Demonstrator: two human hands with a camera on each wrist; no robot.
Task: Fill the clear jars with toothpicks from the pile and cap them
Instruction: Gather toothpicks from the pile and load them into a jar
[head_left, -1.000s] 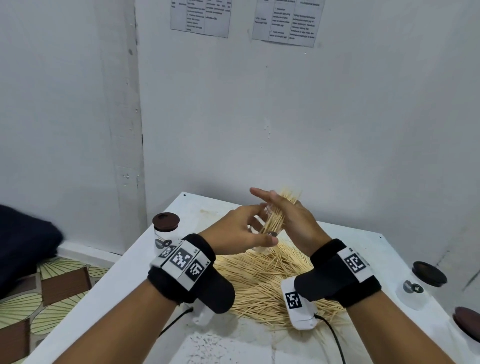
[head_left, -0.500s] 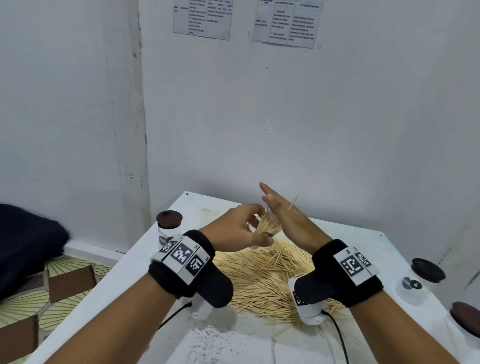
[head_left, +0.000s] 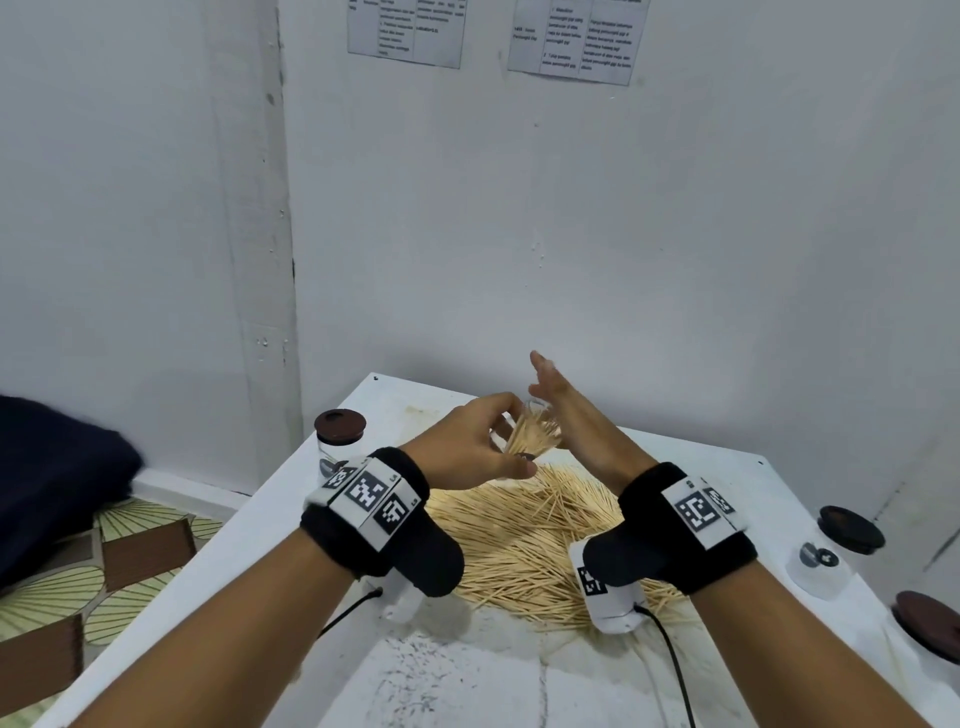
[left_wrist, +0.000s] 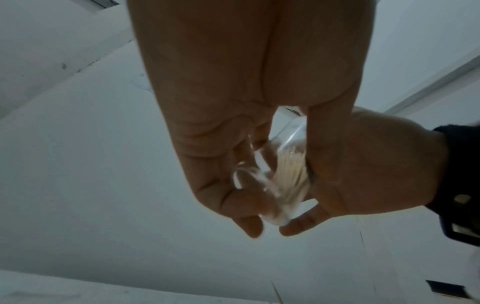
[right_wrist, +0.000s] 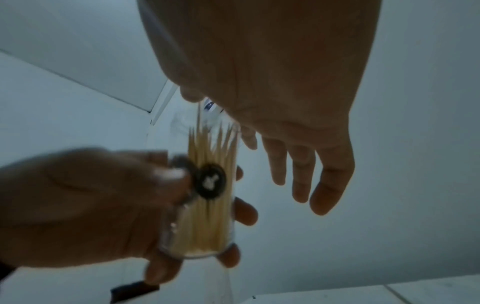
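The toothpicks (head_left: 535, 434) have now dropped into the jar (right_wrist: 205, 205) gripped by the left hand (head_left: 467, 447), the right hand (head_left: 576, 421) has let go, so capping probably comes next.

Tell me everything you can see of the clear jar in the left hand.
The small clear plastic jar is uncapped and held above the toothpick pile in the curled fingers of the left hand. A round dark sticker marks its wall. Pale wooden toothpicks stand inside, filling much of it. The right hand, fingers straight, is at its mouth.
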